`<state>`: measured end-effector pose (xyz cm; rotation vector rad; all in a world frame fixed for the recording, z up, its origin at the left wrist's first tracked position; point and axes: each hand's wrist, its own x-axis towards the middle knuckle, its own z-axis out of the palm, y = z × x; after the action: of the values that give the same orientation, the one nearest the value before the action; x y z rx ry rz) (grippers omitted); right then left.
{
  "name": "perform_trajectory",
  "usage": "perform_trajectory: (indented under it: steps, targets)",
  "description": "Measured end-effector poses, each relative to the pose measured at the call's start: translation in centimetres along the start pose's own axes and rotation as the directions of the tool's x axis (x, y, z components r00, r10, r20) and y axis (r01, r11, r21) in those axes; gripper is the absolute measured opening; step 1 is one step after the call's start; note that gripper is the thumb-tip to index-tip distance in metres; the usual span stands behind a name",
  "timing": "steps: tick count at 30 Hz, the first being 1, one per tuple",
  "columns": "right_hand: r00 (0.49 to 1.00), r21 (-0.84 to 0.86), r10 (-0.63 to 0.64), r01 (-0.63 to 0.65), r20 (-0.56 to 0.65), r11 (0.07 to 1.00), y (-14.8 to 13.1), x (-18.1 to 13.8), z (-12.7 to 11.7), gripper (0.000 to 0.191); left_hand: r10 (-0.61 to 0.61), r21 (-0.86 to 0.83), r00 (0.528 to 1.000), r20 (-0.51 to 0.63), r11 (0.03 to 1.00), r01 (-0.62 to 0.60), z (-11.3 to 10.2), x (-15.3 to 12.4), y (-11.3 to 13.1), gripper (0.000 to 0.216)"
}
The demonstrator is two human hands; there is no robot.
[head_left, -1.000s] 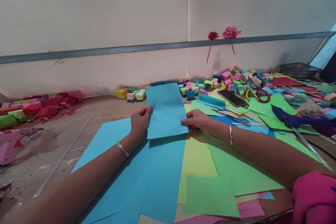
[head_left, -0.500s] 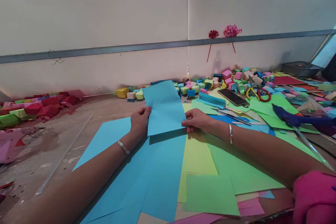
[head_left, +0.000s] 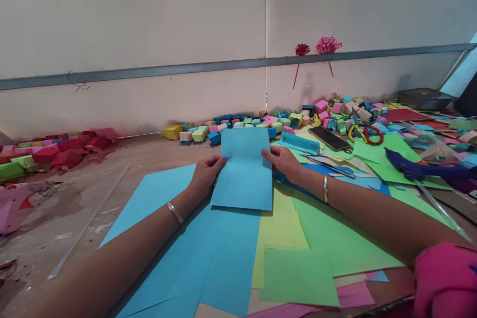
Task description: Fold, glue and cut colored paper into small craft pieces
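A rectangular piece of blue paper (head_left: pixel 246 174) is held up between my two hands, with a faint bend across its middle. My left hand (head_left: pixel 206 174) pinches its left edge between thumb and fingers. On the opposite edge, my right hand (head_left: pixel 285 161) grips it the same way. Larger blue sheets (head_left: pixel 179 258) lie flat beneath the held piece. Beside them, to the right, are a yellow sheet (head_left: pixel 281 223) and green sheets (head_left: pixel 343 238), partly under my right forearm.
Small paper boxes (head_left: pixel 242 121) line the wall, with red ones (head_left: pixel 70 151) at left. Right of my hands lie a phone (head_left: pixel 330 138), scissors (head_left: pixel 366 134), a pen (head_left: pixel 330 166) and a dark blue glue gun (head_left: pixel 417 166). A clear stick (head_left: pixel 89 221) and pink glue gun (head_left: pixel 14 206) lie left.
The held blue paper has straightened from a tilt and come down a little to the right. Both hands now grip it farther up its sides; the right hand has left the lower corner.
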<state>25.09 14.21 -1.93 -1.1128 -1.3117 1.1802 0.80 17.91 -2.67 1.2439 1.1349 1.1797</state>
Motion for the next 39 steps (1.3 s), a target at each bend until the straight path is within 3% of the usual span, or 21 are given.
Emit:
perform_trajectory:
  steps: [23,39]
  targets:
    - [0.948,0.055,-0.129,0.151,-0.293,0.987,0.5,1.5,-1.6,0.042,0.103,0.192,0.987,0.122,0.973,-0.125,0.5,-0.8,0.5,0.041]
    - [0.94,-0.023,-0.13,0.13,-0.316,0.991,0.8,2.4,-2.9,0.036,0.023,0.175,0.995,0.102,0.984,-0.041,0.7,-1.1,0.7,0.042]
